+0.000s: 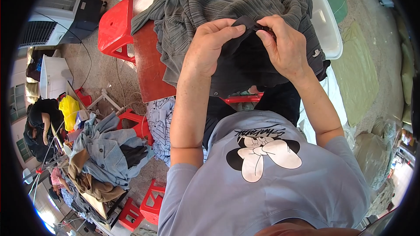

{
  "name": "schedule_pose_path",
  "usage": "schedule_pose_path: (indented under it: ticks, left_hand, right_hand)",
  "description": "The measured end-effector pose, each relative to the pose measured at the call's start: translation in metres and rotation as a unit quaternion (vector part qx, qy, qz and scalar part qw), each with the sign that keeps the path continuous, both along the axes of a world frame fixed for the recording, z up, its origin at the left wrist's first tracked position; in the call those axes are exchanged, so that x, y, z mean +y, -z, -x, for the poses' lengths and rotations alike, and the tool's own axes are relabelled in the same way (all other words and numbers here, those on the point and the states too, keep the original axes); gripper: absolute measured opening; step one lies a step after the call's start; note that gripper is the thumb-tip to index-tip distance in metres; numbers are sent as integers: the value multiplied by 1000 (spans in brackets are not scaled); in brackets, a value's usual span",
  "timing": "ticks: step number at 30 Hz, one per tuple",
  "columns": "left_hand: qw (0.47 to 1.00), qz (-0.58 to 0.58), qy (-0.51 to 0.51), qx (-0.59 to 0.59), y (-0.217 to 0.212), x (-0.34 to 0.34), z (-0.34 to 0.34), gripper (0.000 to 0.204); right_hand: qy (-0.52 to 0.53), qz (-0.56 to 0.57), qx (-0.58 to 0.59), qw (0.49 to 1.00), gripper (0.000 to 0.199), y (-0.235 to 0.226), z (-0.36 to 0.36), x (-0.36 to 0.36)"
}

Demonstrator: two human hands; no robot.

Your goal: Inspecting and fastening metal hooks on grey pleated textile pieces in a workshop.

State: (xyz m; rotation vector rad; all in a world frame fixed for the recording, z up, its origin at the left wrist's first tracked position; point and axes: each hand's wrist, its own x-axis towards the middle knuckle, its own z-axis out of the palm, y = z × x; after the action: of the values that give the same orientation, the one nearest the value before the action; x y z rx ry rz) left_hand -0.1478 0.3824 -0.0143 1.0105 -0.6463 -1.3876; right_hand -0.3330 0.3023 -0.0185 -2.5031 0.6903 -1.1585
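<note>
A dark, nearly black soft fabric garment [245,67] lies bunched at the near edge of a reddish-brown table [146,57], atop a grey ribbed knit garment [218,0]. The left hand [210,43] and right hand [284,46] each pinch closed on a fold of the dark cloth, thumbs nearly meeting. Keeping the fold taut between both grips would likely help. What sits between the fingertips is hidden. A red plastic stool [114,28] stands beside the table's left edge.
</note>
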Motion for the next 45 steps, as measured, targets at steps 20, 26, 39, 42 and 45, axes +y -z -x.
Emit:
schedule_pose_path:
  ticks: [20,26,39,42,45]
  left_hand:
    - [1000,-15,-26,1,4,3,-2,23]
    - [998,-15,43,-40,0,12,-10,26]
    - [998,-16,5,57,10,9,-8,12]
    - [995,-8,-20,97,12,9,-4,13]
    - [991,8,-47,125,15,9,4,15]
  right_hand:
    - [-88,-386,-52,917,19,4,2,-18]
    - [-87,-429,-70,896,18,6,6,-27]
    - [-13,-11,12,1000,26,-2,1,10]
    - [-8,-3,16,1000,28,0,-1,18]
    - [11,-10,10,1000,28,3,-4,23]
